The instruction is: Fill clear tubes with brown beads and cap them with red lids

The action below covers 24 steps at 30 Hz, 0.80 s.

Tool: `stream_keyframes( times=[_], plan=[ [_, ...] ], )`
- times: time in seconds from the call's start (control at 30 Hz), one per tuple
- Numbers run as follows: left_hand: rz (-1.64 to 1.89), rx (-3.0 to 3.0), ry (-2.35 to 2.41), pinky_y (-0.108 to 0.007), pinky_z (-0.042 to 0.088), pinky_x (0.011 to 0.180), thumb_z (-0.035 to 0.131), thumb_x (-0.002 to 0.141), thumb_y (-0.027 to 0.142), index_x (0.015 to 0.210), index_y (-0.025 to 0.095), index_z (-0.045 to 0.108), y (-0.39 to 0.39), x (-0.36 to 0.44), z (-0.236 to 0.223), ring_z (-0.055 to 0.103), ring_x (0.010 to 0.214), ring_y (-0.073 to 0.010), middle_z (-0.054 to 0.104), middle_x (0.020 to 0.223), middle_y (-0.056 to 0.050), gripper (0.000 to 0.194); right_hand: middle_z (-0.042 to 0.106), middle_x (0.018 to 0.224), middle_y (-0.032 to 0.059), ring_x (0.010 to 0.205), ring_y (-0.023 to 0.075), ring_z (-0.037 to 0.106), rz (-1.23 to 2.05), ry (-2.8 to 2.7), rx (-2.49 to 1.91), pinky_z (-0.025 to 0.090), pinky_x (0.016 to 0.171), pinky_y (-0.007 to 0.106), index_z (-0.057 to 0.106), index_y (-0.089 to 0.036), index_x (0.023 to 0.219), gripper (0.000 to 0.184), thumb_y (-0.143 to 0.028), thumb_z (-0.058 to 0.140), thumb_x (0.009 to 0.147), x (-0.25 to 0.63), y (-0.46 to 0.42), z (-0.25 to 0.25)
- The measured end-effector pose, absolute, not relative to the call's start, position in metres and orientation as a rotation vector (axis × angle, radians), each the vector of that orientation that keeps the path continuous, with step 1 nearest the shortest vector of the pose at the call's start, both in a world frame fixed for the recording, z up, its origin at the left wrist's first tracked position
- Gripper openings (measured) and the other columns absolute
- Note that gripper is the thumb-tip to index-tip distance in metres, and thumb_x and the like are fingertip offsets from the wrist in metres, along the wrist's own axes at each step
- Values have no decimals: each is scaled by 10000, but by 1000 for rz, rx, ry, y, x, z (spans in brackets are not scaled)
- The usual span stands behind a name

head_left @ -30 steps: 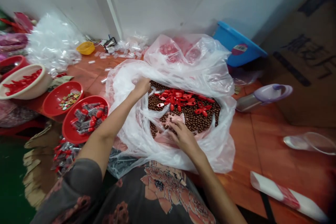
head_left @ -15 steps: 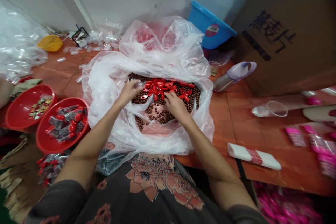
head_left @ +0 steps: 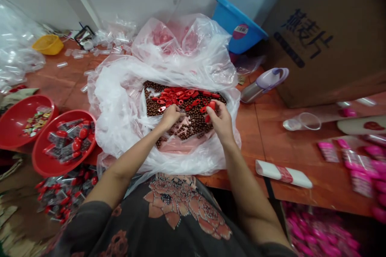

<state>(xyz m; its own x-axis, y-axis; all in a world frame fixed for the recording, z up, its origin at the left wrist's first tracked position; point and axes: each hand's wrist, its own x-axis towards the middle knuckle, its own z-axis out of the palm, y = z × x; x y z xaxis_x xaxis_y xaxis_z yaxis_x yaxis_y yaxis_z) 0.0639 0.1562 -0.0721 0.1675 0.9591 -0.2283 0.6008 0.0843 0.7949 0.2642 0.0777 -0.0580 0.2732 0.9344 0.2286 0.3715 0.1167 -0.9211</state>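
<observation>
Brown beads or candy balls [head_left: 193, 122] fill the open white plastic bag [head_left: 111, 92] before me, with a heap of red plastic caps [head_left: 177, 95] on top. My left hand [head_left: 171, 117] is closed low over the balls, just in front of the caps. Something small and clear seems to be at its fingertips, but I cannot make it out. My right hand [head_left: 221, 122] is raised over the bag's right side, its thumb and fingers pinched on a red cap [head_left: 211, 106].
To my left, a red bowl [head_left: 37, 156] holds filled tubes with red caps; another red bowl [head_left: 9, 124] holds small wrapped pieces. Clear tubes [head_left: 105, 50] lie behind the bag. A blue basin [head_left: 238, 28], a bottle [head_left: 259, 86] and a large carton [head_left: 328, 68] stand at the right.
My right hand has moved right and lifted from the cap heap, now holding a red cap. My left hand has moved right and nearer me, down to the balls.
</observation>
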Motion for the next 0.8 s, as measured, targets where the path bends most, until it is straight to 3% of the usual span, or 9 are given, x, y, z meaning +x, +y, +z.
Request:
stream_keyframes(
  times=[0.17,0.33,0.5,0.63,0.8],
  plan=[
    [527,1570,1541,-233,417,574,736,743,293,837,177,616,166,83,-72,538,536,-116,605,637,22,191,660,1060,31,779,142,617,846,-864,-1472,535,637,257,560,-270,1295,487,-435,663,849,261,10,-55],
    [581,1363,1418,-198,443,520,712,781,240,1006,172,648,166,99,-80,579,494,-93,640,697,23,243,669,1057,47,800,162,628,945,-761,-1457,549,643,278,570,-261,1288,511,-436,689,823,248,-15,-70],
    [600,1145,1302,-203,494,529,694,750,123,859,128,676,177,117,-88,597,474,-92,641,663,9,111,683,1098,45,943,193,650,998,-777,-1468,544,843,343,594,-255,1227,466,-428,708,809,244,-17,-82],
    [638,1105,1275,-210,512,519,688,703,52,698,116,622,187,131,-93,588,469,-104,573,566,19,92,698,1035,41,920,193,650,1025,-863,-1485,531,851,338,649,-233,1051,341,-423,733,780,241,-17,-81],
    [757,1005,1205,-204,555,571,655,761,51,831,131,597,185,141,-98,581,525,-71,581,644,35,121,718,967,38,891,203,676,1042,-873,-1477,536,842,350,642,-228,983,296,-408,733,766,234,-19,-81]
  ],
)
